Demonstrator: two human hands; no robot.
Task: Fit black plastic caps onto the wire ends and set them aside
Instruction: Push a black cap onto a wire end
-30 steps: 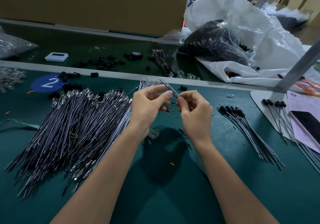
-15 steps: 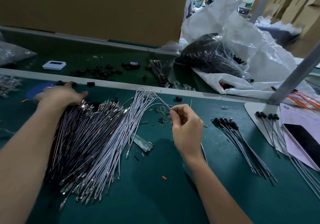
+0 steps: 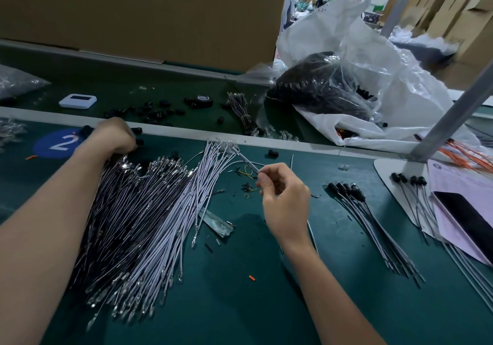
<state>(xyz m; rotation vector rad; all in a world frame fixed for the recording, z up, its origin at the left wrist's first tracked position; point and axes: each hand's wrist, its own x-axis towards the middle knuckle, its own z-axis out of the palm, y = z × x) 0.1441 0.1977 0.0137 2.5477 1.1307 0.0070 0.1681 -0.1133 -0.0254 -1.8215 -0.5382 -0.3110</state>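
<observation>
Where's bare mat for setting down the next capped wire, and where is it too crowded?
Bare mat lies between the right forearm and the capped wires; more between the uncapped pile and that forearm, near edge, save one orange scrap. Crowded: the pile's side, and the papers at right.

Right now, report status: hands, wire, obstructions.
Left hand down among loose black caps by the rail, grip hidden. Right hand pinches one uncapped wire. Wire pile lies between hands.
</observation>
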